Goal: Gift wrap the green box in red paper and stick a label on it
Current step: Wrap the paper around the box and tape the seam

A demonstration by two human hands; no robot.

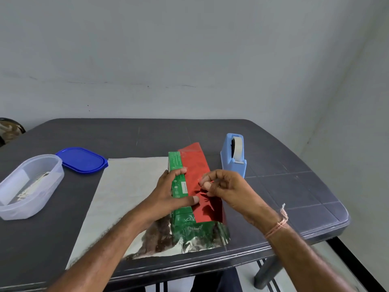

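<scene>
The long green box [176,163] lies on the wrapping sheet [130,186], whose silver underside faces up. A red flap of that paper [195,165] is folded over the box's right side. My left hand [168,194] grips the box across its middle, thumb pressing the red flap's edge. Just right of it, my right hand [223,186] hovers over the red flap, its fingertips pinching a small clear piece of tape.
A blue tape dispenser [234,157] stands right of the box. At the left sit a clear plastic tub [27,186] holding paper pieces and its blue lid [82,160]. The dark table's front edge [189,268] lies close below the sheet.
</scene>
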